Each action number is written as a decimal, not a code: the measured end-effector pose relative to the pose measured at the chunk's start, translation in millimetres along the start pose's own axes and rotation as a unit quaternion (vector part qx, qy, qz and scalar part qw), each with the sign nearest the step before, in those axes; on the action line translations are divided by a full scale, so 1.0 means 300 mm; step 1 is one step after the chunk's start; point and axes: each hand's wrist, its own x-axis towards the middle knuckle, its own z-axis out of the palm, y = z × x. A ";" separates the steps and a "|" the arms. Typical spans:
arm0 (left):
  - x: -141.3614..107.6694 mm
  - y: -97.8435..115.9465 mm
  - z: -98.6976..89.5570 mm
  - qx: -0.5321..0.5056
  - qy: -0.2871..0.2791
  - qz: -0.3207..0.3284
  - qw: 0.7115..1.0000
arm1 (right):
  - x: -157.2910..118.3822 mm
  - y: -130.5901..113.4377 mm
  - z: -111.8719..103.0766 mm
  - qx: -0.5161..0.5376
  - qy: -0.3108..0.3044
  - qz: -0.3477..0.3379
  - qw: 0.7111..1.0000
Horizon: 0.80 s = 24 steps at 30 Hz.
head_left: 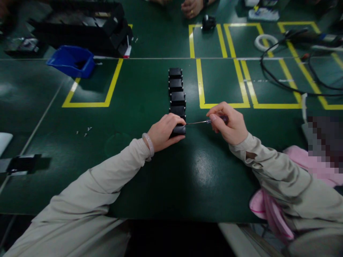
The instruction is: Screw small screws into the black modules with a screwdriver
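Several black blocks [178, 98] with small screws along their sides stand in a row running away from me on the green table. My left hand [166, 131] is closed around the nearest black block [179, 130], fingers on top and thumb along its near side. My right hand [227, 123] grips a screwdriver [208, 121] by its clear purplish handle. The thin shaft points left, and its tip meets the right side of the nearest block, close to my left fingertips. Whether the tip sits in a screw is too small to tell.
Loose screws [85, 134] lie left of my left hand. Farther off are a blue bin [72, 60], black trays [88, 28], yellow tape outlines [225, 106], a white ring [266, 42] and a black cable [281, 81]. Another person's hand [192, 8] rests at the far side.
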 end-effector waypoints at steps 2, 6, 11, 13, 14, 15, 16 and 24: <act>0.000 0.000 0.000 0.000 -0.001 0.000 1.000 | -0.001 0.000 -0.002 0.001 0.000 0.002 1.000; 0.000 0.001 -0.001 -0.003 -0.003 -0.003 1.000 | -0.002 0.000 -0.003 0.006 -0.001 0.007 1.000; 0.000 0.000 -0.001 -0.013 -0.012 -0.015 1.000 | -0.005 0.003 0.000 0.022 -0.004 0.017 1.000; 0.000 -0.001 -0.001 -0.016 -0.013 -0.016 1.000 | -0.005 0.003 0.001 0.024 -0.004 0.019 1.000; 0.000 -0.001 -0.001 -0.016 -0.014 -0.017 1.000 | -0.005 0.003 0.001 0.026 -0.004 0.021 0.999; 0.000 -0.001 -0.001 -0.016 -0.015 -0.018 1.000 | -0.005 0.003 0.001 0.030 -0.005 0.024 0.999; 0.000 -0.001 -0.001 -0.015 -0.015 -0.019 1.000 | -0.005 0.003 0.002 0.034 -0.008 0.027 0.999; 0.001 0.000 -0.002 -0.014 -0.011 -0.015 1.000 | -0.001 0.015 0.007 0.030 0.004 0.013 0.999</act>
